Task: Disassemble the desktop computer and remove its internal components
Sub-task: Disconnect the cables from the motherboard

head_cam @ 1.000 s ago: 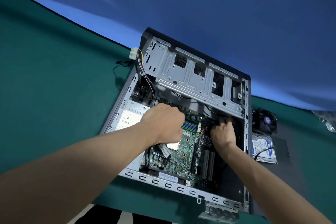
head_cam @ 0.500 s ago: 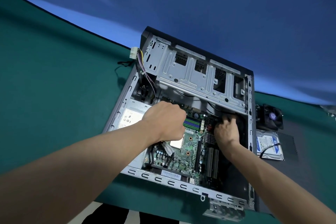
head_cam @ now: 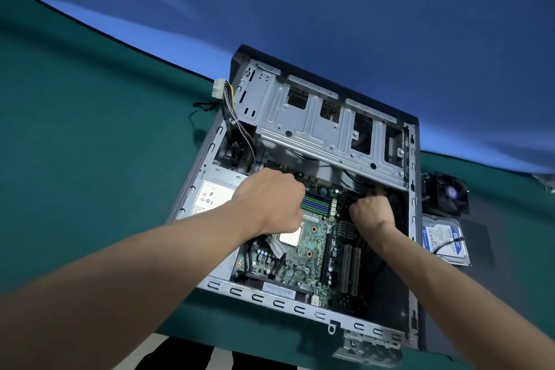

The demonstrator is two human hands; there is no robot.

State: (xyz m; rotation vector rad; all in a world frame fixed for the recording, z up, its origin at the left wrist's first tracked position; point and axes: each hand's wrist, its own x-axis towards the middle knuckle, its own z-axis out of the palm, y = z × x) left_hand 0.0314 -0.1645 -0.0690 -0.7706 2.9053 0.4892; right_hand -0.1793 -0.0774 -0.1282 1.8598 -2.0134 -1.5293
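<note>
The open desktop case lies on its side on a green table. Inside are the green motherboard, its RAM sticks and the bare CPU socket. My left hand rests knuckles up on the board's upper left, beside the RAM. Its fingers curl downward and their tips are hidden. My right hand reaches under the lower edge of the drive cage and pinches a black cable at the board's top right corner.
The power supply sits in the case's left side, and its white connector hangs out over the top left corner. Right of the case lie a cooler fan and a hard drive on a black panel.
Both hands stay at the same spots in the case. My right hand's fingers have curled tighter on the black cable. The view has shifted slightly.
</note>
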